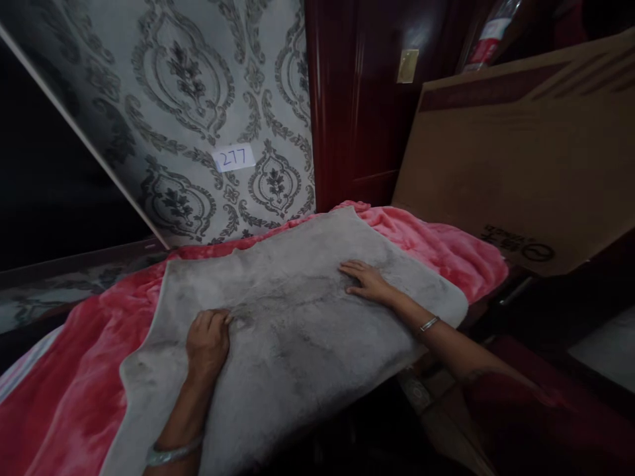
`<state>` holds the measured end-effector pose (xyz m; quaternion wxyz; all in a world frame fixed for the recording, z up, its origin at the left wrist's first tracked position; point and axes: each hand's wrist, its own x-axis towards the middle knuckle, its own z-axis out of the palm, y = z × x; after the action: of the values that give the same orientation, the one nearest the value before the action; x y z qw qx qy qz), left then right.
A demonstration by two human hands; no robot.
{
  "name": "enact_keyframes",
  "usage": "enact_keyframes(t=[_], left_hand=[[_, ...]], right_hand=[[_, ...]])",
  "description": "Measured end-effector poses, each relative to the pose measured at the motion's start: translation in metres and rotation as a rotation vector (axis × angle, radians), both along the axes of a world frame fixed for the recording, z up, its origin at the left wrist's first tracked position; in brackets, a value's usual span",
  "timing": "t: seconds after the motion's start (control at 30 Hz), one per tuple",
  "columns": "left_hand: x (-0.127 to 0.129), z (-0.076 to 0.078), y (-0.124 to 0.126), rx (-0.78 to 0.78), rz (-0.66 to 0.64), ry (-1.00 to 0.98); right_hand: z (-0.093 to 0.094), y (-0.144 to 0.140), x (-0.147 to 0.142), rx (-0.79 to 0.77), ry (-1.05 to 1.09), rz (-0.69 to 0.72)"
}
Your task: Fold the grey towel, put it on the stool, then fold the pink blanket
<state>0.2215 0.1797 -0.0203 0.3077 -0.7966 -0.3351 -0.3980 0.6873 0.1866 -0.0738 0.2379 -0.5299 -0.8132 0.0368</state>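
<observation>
A grey plush cloth (297, 337), like a mat or small blanket, lies spread over a red and pink fleece blanket (89, 370). My left hand (208, 337) rests on its left part with fingers curled and pressed together, pinching a small fold of the cloth near the fingertips. Further right, my right hand (366, 281) lies flat on the cloth with fingers stretched and the thumb apart. Darker, ruffled patches of pile show between the two hands. The cloth's near edge hangs down toward me.
Behind stands a patterned wall (193, 125) bearing a paper label (234, 157) marked 277. A dark red door (357, 132) is beside it. At right lean a large cardboard box (516, 158) and, behind it, a bottle (493, 33). A black screen (54, 172) fills the left.
</observation>
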Motion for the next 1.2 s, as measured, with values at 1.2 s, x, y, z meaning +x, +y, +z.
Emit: enact_keyframes(t=[1.2], left_hand=[[-0.018, -0.013, 0.003, -0.298, 0.171, 0.101]], right_hand=[[0.017, -0.015, -0.028, 0.175, 0.005, -0.127]])
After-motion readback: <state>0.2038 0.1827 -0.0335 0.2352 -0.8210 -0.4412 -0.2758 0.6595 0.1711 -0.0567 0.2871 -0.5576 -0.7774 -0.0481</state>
